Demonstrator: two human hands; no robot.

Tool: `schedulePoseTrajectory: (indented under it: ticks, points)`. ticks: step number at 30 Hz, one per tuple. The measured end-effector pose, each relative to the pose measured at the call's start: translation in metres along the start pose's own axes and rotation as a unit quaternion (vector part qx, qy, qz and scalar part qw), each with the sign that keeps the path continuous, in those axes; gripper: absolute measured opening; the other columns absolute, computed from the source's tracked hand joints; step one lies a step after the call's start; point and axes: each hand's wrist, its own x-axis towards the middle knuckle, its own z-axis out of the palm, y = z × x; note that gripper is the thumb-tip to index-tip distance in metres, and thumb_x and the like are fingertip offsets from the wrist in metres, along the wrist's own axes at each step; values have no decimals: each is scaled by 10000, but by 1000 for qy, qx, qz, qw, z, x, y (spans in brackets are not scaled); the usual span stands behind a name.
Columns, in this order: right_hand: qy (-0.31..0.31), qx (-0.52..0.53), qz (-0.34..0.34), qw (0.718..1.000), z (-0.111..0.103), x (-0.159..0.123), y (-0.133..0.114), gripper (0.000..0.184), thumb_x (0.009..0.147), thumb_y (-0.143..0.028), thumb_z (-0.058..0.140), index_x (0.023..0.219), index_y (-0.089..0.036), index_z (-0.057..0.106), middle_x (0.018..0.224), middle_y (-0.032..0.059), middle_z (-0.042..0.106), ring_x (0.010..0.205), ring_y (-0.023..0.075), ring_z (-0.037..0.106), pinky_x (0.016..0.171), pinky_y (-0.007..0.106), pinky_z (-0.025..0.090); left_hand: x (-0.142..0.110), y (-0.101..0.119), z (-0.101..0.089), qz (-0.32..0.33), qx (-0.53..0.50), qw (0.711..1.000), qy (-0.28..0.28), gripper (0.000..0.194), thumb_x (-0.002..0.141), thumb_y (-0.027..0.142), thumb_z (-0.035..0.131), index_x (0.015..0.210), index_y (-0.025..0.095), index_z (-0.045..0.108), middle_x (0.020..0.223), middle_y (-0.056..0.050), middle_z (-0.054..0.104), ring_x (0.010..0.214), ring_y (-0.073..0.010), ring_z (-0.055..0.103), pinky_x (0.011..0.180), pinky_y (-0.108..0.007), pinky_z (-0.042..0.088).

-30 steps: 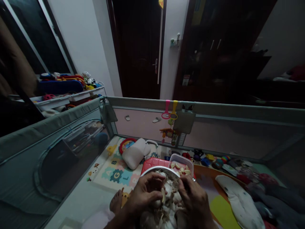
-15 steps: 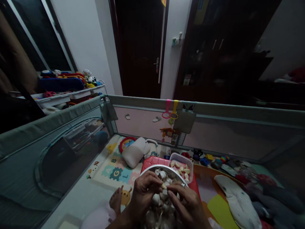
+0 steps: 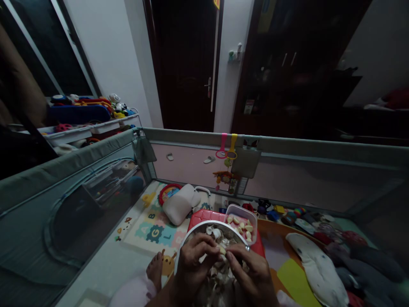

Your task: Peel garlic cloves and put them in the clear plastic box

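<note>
Between my two hands is a pale garlic clove [image 3: 222, 250], pinched by the fingertips from both sides. My left hand [image 3: 196, 260] is closed on its left end; my right hand [image 3: 251, 268], with a ring on one finger, grips it from the right. Both are held over a round metal bowl [image 3: 182, 246] full of garlic bulbs and papery skins [image 3: 219, 279], partly hidden by my hands. Behind the bowl, to the right, a clear plastic box [image 3: 254, 219] contains several peeled cloves [image 3: 248, 228]. Bowl and box rest on a red stool or box [image 3: 200, 216].
A grey-green playpen rail [image 3: 191, 135] surrounds the spot. A white seat-like object [image 3: 179, 207] lies on the letter-printed play mat [image 3: 143, 243]. To the right are a white spotted cushion [image 3: 315, 268] and scattered toys [image 3: 281, 211]. My bare foot [image 3: 155, 269] is left of the bowl.
My hands stay together over the bowl, with the fingers shifted slightly around the clove. The whole view has moved a little.
</note>
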Motion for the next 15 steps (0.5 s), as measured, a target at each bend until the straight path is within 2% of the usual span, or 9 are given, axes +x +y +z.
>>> schedulePoseTrajectory:
  ticks: [4,8,12,15]
  points:
    - [31,-39,-24,998,2,1,-2,200,848,-247,521,699,-192,642,601,15,700,514,142,660,503,193,511,0,4,0,15,32,999,-21,92,792,115,638,725,172,667,734,-47,643,643,-133,641,595,-182,494]
    - [35,-73,-34,996,2,2,-2,213,834,-215,491,649,-197,596,545,-4,650,460,122,614,459,190,472,-1,5,1,-2,-3,1000,-25,112,790,114,635,696,172,654,729,-46,647,649,-132,632,602,-187,487]
    - [42,-95,-25,994,2,4,1,212,825,-224,489,639,-202,588,535,-5,643,461,127,610,463,195,471,0,0,3,-48,-80,995,-26,137,776,167,663,640,163,646,702,-48,653,627,-133,620,580,-193,476]
    - [43,-97,-22,994,3,5,2,225,829,-234,482,629,-202,581,516,-10,634,442,127,599,454,195,468,-1,-6,4,-114,-161,980,-26,122,764,201,672,651,155,663,694,-50,649,621,-140,613,566,-203,473]
